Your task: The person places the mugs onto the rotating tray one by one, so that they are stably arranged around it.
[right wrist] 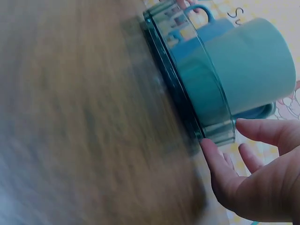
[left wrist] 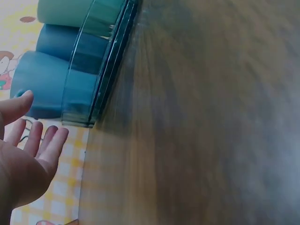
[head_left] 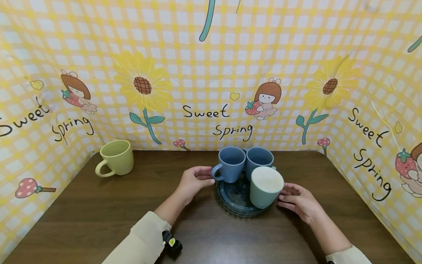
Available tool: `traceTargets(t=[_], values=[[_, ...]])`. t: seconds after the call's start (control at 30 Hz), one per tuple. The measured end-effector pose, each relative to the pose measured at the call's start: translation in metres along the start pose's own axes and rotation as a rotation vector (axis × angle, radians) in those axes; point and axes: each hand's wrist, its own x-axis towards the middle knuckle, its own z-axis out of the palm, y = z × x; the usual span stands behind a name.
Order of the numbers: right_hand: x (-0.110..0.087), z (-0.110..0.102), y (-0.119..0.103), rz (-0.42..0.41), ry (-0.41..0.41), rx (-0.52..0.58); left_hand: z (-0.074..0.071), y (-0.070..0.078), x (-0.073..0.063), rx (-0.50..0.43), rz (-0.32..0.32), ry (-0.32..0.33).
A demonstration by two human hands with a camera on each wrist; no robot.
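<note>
A round, clear teal tray [head_left: 235, 196] with a low see-through wall carries two blue mugs, one at the left [head_left: 232, 165] and one behind [head_left: 259, 157], plus a pale green mug [head_left: 265, 194] with a cream-coloured top. My left hand [head_left: 197, 181] is at the tray's left side, fingers spread around the left blue mug's handle in the head view; the left wrist view shows nothing gripped between thumb and fingers. On the opposite side, my right hand [head_left: 301, 201] has loosely extended fingers, and its fingertips [right wrist: 206, 144] are right at the tray's edge.
A yellow-green mug [head_left: 117, 157] stands alone at the table's back left corner, handle toward the front left. Yellow checked cloth [head_left: 204, 84] with printed flowers and words walls the brown wooden table [head_left: 204, 234] at the back and both sides.
</note>
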Motion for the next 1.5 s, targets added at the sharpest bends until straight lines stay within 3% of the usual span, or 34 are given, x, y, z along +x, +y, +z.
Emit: traceTargets(t=[0.2,0.4,0.63,1.03,1.27,1.5], values=[[0.005,-0.007,-0.001,-0.011,-0.080,-0.026,-0.017,0.003,-0.008,0.076,0.006,-0.009],[0.009,-0.010,-0.001,-0.021,-0.112,-0.056,-0.033,0.008,-0.017,0.124,-0.002,-0.014],[0.011,-0.015,-0.001,-0.049,-0.143,-0.073,-0.045,0.009,-0.025,0.090,0.004,-0.016],[0.016,-0.017,-0.005,-0.069,-0.063,-0.141,-0.065,0.012,-0.043,0.127,0.033,-0.018],[0.020,-0.019,-0.006,-0.087,-0.064,-0.225,-0.080,0.012,-0.052,0.151,0.026,0.008],[0.025,-0.019,-0.008,-0.099,-0.078,-0.284,-0.094,0.014,-0.059,0.160,0.084,-0.024]])
